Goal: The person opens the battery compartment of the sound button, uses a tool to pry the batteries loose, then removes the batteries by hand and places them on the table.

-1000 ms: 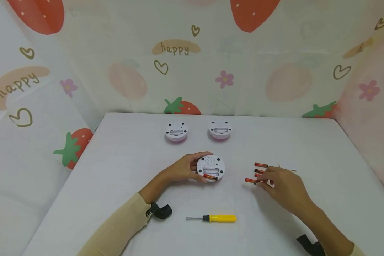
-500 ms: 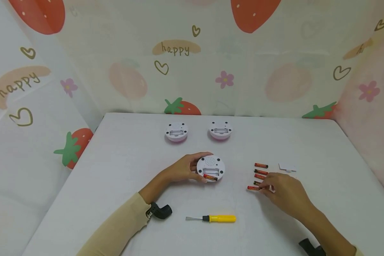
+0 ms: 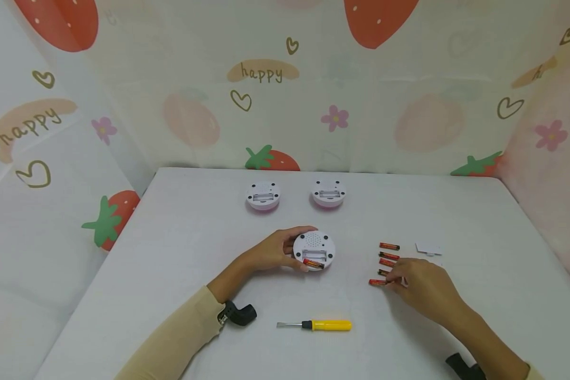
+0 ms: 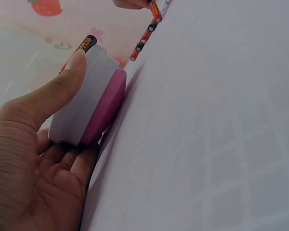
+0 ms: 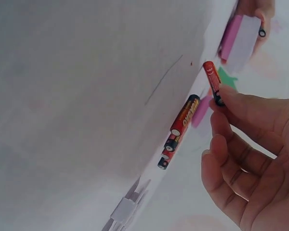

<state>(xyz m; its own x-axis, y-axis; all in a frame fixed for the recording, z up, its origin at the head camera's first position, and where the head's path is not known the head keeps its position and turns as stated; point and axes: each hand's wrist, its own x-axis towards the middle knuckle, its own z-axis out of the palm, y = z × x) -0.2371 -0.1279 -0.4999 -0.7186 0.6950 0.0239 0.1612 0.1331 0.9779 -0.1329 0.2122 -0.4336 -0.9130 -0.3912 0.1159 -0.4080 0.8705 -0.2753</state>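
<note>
My left hand point(image 3: 275, 250) grips a round white device with a pink side point(image 3: 314, 243), its underside and open battery compartment facing up. A red-and-black battery point(image 3: 313, 263) lies across its front edge, and in the left wrist view my thumb point(image 4: 72, 72) presses on this battery. Further right, my right hand point(image 3: 425, 282) pinches another battery point(image 5: 212, 79) between thumb and index finger, with its red end sticking out. Just beyond those fingers, several loose batteries point(image 3: 389, 246) lie in a column on the table, partly hidden by the hand.
Two similar devices point(image 3: 263, 196) stand upside down at the back. A flat white cover point(image 3: 428, 248) lies right of the batteries. In front lies a screwdriver point(image 3: 330, 325) with a yellow handle. Patterned cloth hangs behind the white table point(image 3: 209, 195).
My right hand has moved slightly toward the front edge with its battery, uncovering the white cover and more of the battery column. My left hand stays put around the device.
</note>
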